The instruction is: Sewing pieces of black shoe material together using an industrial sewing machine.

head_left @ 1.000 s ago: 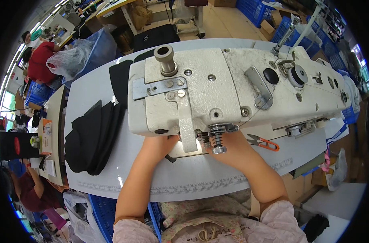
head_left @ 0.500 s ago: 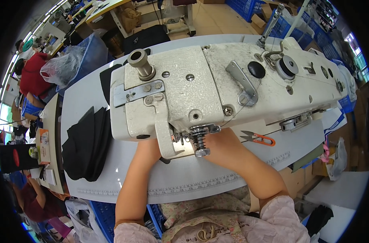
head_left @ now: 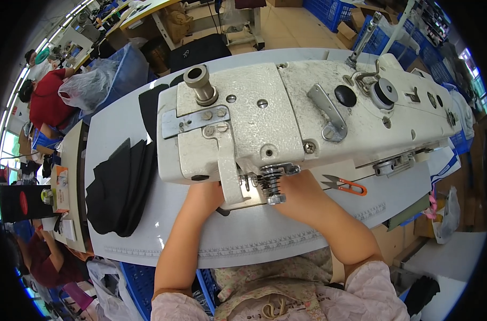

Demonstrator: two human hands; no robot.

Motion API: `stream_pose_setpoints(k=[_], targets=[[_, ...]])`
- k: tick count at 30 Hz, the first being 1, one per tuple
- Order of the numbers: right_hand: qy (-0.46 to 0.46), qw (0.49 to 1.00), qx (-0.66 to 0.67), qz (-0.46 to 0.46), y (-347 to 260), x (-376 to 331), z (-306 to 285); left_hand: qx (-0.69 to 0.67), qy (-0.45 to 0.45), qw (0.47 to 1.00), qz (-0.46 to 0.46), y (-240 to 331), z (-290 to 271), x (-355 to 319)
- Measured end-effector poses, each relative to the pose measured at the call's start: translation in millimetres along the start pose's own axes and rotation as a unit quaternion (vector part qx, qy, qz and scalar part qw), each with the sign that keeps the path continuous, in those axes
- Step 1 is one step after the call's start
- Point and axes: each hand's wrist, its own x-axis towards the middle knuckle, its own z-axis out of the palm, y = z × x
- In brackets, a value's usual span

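Note:
A white sewing machine stands across the table and covers most of both hands. My left hand reaches under the machine's head from the near side, its fingers hidden. Just right of the tension spring, my right hand also goes beneath the head, with its fingers out of sight. A small bit of black fabric shows by my left wrist, below the head. What either hand touches there cannot be seen. Thread snips with orange handles lie on the table right of my right hand.
Stacked black fabric pieces lie on the table's left side. A printed ruler runs along the near edge of the white table. A blue bin with plastic bags stands at the far left, near a person in red.
The view has shifted slightly, so the machine sits a little further right in the picture. Both hands stay under the machine's head.

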Motion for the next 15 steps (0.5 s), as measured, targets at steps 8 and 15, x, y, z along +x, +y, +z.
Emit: stream_pose_setpoints(k=[8,15], targets=[[-0.004,1.000,-0.001,0.016,0,4,2,-0.128,-0.037,0.988,-0.072,-20,13,-1],[0.011,1.000,0.007,0.025,3,5,7,-0.111,0.025,0.991,-0.070,-2,6,5]])
